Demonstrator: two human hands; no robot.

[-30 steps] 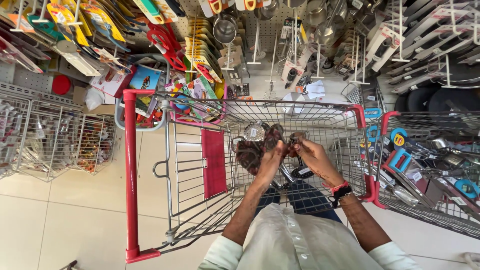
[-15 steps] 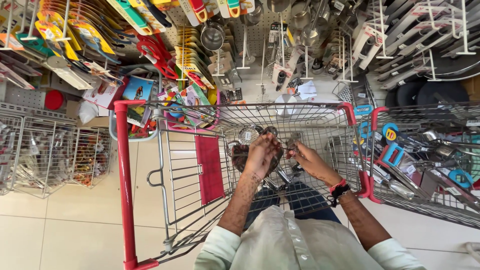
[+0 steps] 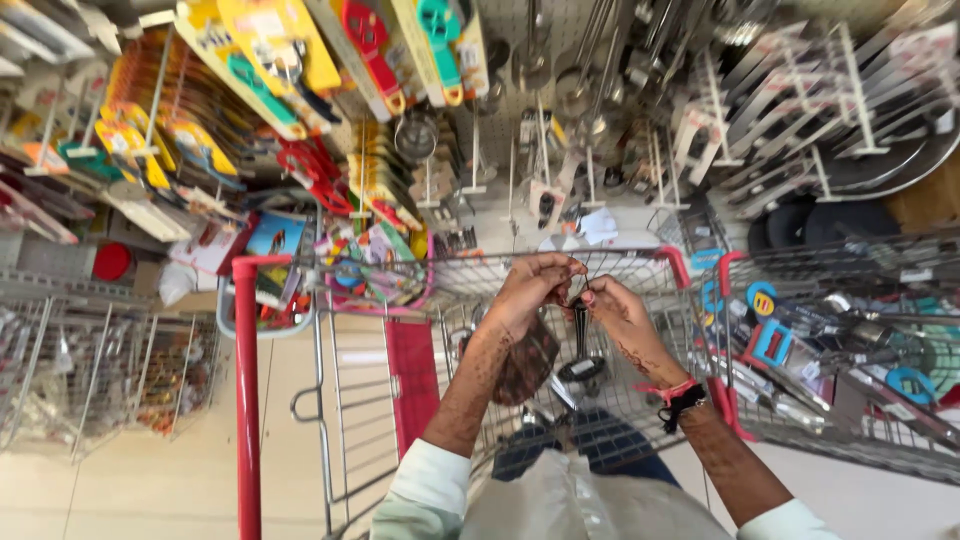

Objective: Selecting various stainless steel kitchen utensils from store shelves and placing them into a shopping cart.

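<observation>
Pinching together above the wire cart (image 3: 640, 420), both hands worked at one small dark utensil (image 3: 580, 335), a slim handle with a round head hanging down between them. The left hand (image 3: 535, 290) curled over its top end, fingertips closed on it; the right hand (image 3: 620, 315) met it from the other side, thumb and forefinger nipped on the same spot, a red and black band (image 3: 680, 398) on that wrist. What exactly they gripped at the top, a tag or a loop, was too small to tell. The utensil dangled just under the fingers, over the cart's basket and clear of its red rim (image 3: 675, 265). Beyond the hands hung the racks of packaged kitchen tools (image 3: 270, 70) and steel ladles (image 3: 590, 90).

By my judgement the step in hand was examining or freeing the item at its top end. Any further move would call for one hand to keep a firm pinch while the other let go, lest it drop through the wires.
</observation>
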